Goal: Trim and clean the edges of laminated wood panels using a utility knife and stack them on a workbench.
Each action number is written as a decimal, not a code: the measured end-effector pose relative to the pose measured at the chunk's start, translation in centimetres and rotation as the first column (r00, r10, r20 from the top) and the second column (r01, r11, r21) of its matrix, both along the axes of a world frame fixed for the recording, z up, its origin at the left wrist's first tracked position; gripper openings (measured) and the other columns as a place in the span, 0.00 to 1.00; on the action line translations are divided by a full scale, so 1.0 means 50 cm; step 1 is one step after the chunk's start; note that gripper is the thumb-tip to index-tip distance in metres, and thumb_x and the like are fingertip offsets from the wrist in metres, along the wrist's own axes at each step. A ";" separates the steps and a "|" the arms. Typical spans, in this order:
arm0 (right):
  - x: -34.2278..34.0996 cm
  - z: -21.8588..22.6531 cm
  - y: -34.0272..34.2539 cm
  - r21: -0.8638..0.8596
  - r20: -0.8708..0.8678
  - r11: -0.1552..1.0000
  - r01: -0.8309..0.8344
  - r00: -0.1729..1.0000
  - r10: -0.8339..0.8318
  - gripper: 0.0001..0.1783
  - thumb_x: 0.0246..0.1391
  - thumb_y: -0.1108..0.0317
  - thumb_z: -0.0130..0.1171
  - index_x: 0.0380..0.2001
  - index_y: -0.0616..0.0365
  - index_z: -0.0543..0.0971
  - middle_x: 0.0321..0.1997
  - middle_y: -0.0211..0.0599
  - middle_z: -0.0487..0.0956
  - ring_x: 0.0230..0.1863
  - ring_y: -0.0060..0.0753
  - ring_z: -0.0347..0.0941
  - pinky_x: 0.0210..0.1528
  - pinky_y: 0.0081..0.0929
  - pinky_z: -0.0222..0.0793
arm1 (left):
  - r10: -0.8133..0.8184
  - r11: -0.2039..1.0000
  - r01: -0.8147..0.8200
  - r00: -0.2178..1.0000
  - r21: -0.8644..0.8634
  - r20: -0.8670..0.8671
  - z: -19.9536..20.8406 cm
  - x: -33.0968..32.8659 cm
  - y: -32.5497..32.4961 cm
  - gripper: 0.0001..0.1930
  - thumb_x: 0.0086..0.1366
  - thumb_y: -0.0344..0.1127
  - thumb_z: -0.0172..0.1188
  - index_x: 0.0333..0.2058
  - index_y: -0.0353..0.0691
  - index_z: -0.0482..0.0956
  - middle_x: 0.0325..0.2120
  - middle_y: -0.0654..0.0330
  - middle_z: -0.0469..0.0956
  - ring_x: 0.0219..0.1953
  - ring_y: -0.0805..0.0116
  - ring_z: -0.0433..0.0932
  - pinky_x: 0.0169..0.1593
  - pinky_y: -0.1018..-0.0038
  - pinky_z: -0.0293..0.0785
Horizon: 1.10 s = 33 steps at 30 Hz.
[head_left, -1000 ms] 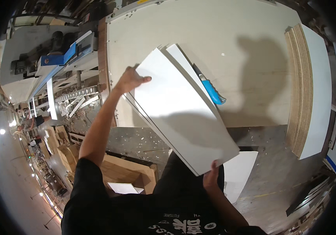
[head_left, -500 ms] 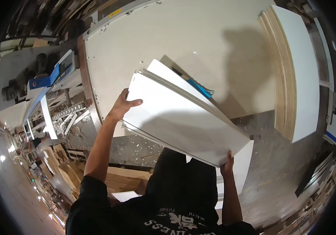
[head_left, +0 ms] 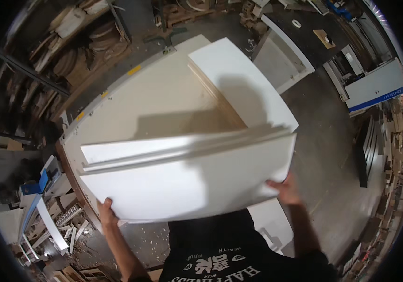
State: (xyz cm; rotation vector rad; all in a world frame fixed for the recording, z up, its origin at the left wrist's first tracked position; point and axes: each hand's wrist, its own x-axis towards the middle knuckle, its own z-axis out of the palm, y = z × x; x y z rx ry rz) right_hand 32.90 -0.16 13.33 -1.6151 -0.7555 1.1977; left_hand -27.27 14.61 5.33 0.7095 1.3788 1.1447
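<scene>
I hold several long white boards [head_left: 187, 181] in front of me, lying crosswise over the near part of the pale worktable. My left hand [head_left: 107, 212] is closed around their near left corner, thumb on the top face. At the right end my right hand [head_left: 286, 189] grips the near edge, its thumb also on top. The boards are fanned slightly, so the far edges of the lower ones show behind the top one. What lies underneath them is hidden.
A stack of white-topped panels [head_left: 246, 80] with brown edges stands on the worktable [head_left: 159, 113], beyond the boards. More white panels [head_left: 272, 221] are by my right leg. A machine with a blue part [head_left: 32, 188] is at the left; wood-filled shelves [head_left: 51, 51] stand at the far left.
The boards have swung from a steep slant to nearly crosswise, both hands still on them. My view has turned right, towards the panel stack. The blue-handled tool beside the boards no longer shows.
</scene>
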 end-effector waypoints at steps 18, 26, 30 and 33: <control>0.926 -0.307 0.577 0.447 0.058 0.867 -0.219 0.975 0.216 0.50 0.53 0.58 0.83 0.72 0.61 0.67 0.67 0.33 0.75 0.68 0.31 0.70 0.71 0.33 0.65 | 0.055 0.888 -0.031 0.998 0.458 -0.039 -0.054 0.813 0.187 0.60 0.44 0.50 0.92 0.70 0.35 0.65 0.62 0.58 0.74 0.64 0.58 0.73 0.67 0.59 0.71; 0.946 -0.234 0.542 0.295 -0.126 0.872 -0.392 0.888 0.442 0.52 0.56 0.71 0.79 0.78 0.62 0.59 0.75 0.38 0.68 0.79 0.35 0.58 0.81 0.37 0.49 | 0.056 0.941 0.032 0.967 0.338 -0.247 0.053 0.855 0.084 0.51 0.57 0.46 0.82 0.73 0.35 0.64 0.70 0.55 0.70 0.72 0.57 0.67 0.76 0.59 0.59; 0.905 -0.193 0.520 0.559 -0.218 0.795 -0.236 0.883 0.416 0.48 0.60 0.71 0.76 0.77 0.62 0.61 0.76 0.38 0.68 0.79 0.34 0.57 0.81 0.35 0.48 | 0.079 0.899 -0.008 0.986 0.438 -0.144 0.058 0.895 0.073 0.47 0.61 0.47 0.78 0.73 0.36 0.64 0.70 0.55 0.69 0.73 0.57 0.66 0.77 0.58 0.56; 0.886 -0.187 0.524 0.535 -0.256 0.824 -0.188 0.893 0.370 0.45 0.62 0.71 0.75 0.77 0.62 0.62 0.77 0.37 0.68 0.80 0.33 0.57 0.80 0.34 0.49 | 0.125 0.866 -0.069 0.989 0.496 -0.080 0.007 0.857 0.072 0.42 0.65 0.47 0.73 0.72 0.37 0.66 0.67 0.55 0.72 0.71 0.58 0.67 0.76 0.58 0.55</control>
